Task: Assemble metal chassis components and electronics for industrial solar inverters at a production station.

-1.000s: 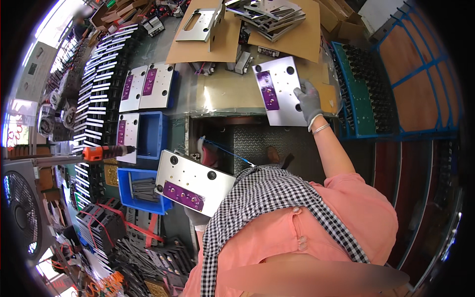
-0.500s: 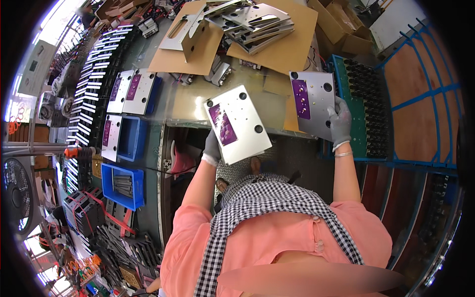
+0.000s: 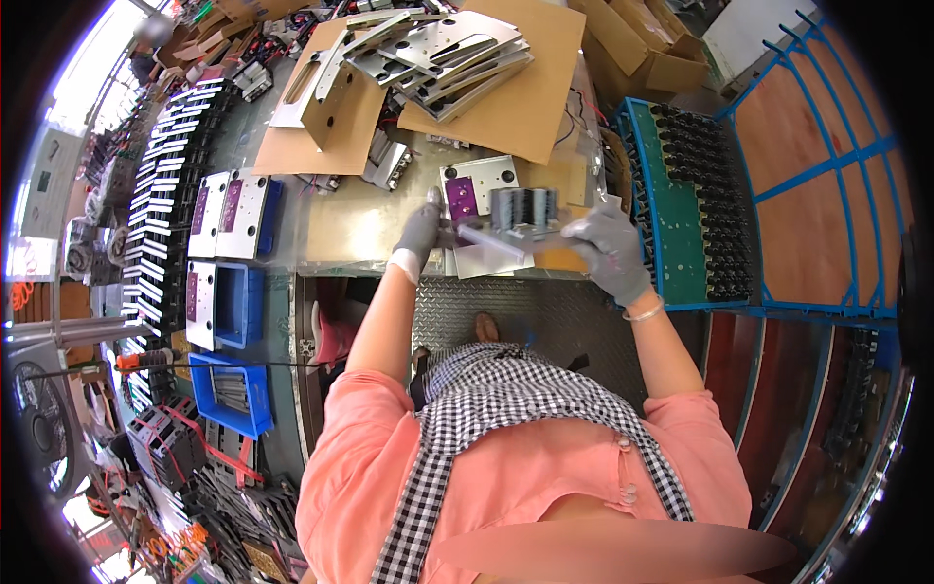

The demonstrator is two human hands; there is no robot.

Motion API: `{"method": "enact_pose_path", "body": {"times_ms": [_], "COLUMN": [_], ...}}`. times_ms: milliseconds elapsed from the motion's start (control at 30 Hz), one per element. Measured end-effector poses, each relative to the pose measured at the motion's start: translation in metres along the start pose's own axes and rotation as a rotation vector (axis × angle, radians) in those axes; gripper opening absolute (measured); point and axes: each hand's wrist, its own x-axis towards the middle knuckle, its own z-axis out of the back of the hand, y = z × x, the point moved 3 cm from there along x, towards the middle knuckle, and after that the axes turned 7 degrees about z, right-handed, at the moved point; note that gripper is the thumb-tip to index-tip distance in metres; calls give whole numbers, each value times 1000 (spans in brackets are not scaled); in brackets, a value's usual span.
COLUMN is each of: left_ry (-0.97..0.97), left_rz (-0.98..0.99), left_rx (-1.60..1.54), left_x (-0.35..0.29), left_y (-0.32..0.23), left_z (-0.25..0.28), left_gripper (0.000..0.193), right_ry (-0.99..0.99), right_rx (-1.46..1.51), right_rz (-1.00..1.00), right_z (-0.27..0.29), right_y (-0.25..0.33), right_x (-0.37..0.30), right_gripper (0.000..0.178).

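A silver metal plate [image 3: 504, 173] with a purple patch and black round feet lies near the front edge of the table. My left hand [image 3: 418, 234], in a grey glove, grips this plate at its left edge, one finger stretched up along it; its other fingers are partly hidden. In front of the plate, my right hand [image 3: 610, 255], also gloved, pinches the right end of a second metal plate [image 3: 496, 242], tilted nearly edge-on and smeared by motion. Dark and silver block-like parts [image 3: 525, 207] show just behind it; whether they are fixed to it I cannot tell.
Cardboard sheets [image 3: 545, 117] carry stacked metal brackets [image 3: 467, 44] at the back. On the left are more purple-patched plates [image 3: 243, 219], blue bins [image 3: 255, 419] and a long row of parts [image 3: 180, 156]. A blue-framed green rack [image 3: 671, 209] of black parts stands right.
Both plates have moved toward the middle. The left one now rests on the table; the right one has been tilted nearly edge-on and brought inward by my right hand.
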Motion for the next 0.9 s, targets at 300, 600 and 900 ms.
{"method": "enact_pose_path", "body": {"times_ms": [300, 600, 900], "left_ry": [-5, -908, -1265], "left_rz": [-371, -847, 91], "left_rx": [-217, 533, 1329], "left_x": [-9, -37, -134], "left_y": [28, 9, 2], "left_z": [-21, 138, 508], "left_gripper": [37, 33, 92], "right_ry": [143, 168, 317], "right_rx": [-319, -402, 979], "right_rz": [206, 103, -715], "right_z": [-106, -135, -408], "right_y": [-96, -90, 35], "right_x": [-1, 7, 175], "right_gripper": [8, 17, 29]}}
